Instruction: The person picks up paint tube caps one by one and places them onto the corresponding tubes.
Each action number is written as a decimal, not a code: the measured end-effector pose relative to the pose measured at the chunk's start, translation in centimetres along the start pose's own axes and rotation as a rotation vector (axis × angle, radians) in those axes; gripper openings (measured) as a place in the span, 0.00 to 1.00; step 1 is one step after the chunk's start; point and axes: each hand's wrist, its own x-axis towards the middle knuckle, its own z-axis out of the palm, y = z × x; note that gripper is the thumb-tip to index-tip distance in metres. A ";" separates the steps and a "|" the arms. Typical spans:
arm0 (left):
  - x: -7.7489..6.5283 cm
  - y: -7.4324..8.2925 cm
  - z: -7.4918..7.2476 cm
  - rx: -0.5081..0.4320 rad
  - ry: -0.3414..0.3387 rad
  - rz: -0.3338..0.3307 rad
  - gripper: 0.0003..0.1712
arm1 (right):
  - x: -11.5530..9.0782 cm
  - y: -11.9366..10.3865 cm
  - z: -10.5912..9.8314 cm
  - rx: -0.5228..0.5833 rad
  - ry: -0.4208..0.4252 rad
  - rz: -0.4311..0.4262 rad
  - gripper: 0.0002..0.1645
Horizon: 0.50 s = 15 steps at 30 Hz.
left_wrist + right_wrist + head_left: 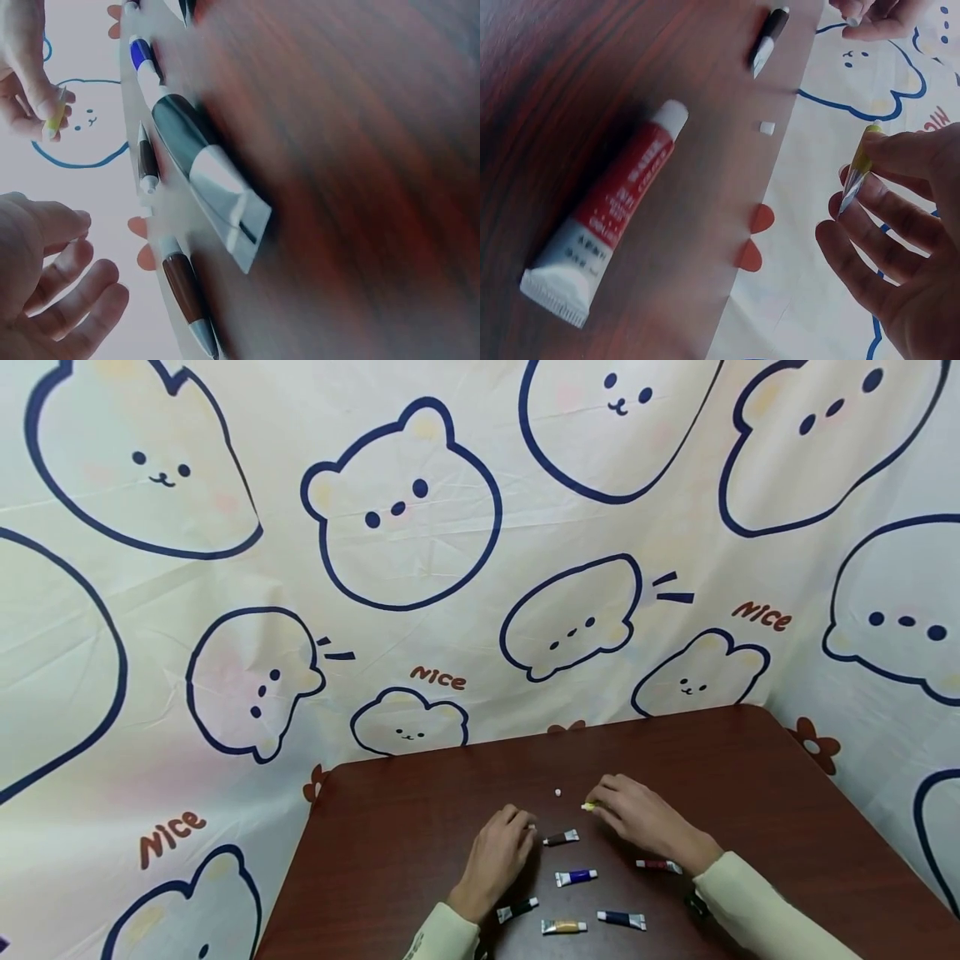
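Note:
My right hand pinches a small yellow paint tube between thumb and fingers, above the far part of the table. The tube's narrow tip points up in the right wrist view, its silver end down. My left hand hovers left of it, thumb and forefinger pinching a small white piece, mostly hidden by the fingertips. A loose white cap lies on the table between the hands. Nearest my left hand are a dark brown tube and a reddish-brown tube, which the hand hides in the head view.
More paint tubes lie on the brown table: blue, black, gold, dark navy, and red beneath the right wrist. A cloth printed with cartoon bears hangs behind the table.

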 end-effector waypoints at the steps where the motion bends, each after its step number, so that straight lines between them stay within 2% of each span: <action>1: -0.1 0.1 0.0 0.000 -0.006 -0.005 0.08 | 0.0 -0.2 -0.1 0.008 -0.005 0.001 0.05; 8: -0.3 0.5 -0.1 -0.016 -0.001 -0.001 0.07 | -0.4 -1.1 -0.1 0.022 -0.023 -0.005 0.05; 15: 0.0 0.9 -0.3 -0.030 -0.011 -0.008 0.06 | -0.6 -1.6 -0.1 -0.004 0.007 -0.011 0.07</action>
